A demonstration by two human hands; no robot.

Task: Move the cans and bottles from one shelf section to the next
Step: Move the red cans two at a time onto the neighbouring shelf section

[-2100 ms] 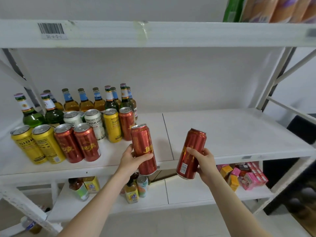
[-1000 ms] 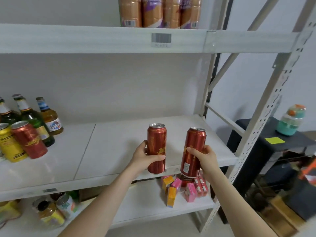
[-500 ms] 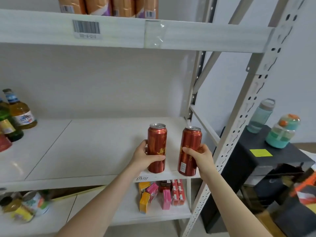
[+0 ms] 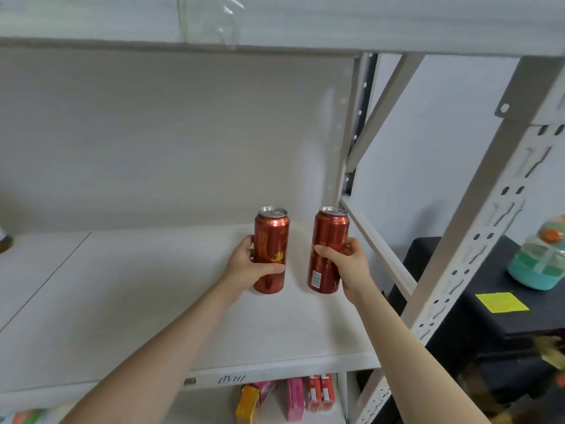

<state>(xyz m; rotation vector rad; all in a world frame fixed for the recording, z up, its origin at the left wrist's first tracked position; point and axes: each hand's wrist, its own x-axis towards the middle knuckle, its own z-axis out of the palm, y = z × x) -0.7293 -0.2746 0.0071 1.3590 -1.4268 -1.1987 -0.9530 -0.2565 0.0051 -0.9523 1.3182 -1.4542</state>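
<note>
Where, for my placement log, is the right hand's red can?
Head view: the tall red aluminium can is gripped by the right hand at the white shelf board's right end, right of the other red can.

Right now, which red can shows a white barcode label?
The right can, gripped by the right hand; the left can, in the left hand, shows only gold lettering.

The left forearm (image 4: 159,347) and the right forearm (image 4: 406,356), both bare, were extended forward and upward from the bottom edge of the view, converging slightly. The left hand (image 4: 246,267) was wrapped round the left can (image 4: 272,237), with the thumb laid across its front and the fingers curled behind it. The right hand (image 4: 350,267) was closed round the right can (image 4: 328,234), with the thumb pointed leftward across its front. Both wrists were held nearly straight, and the hands were set apart at about the same height.
</note>
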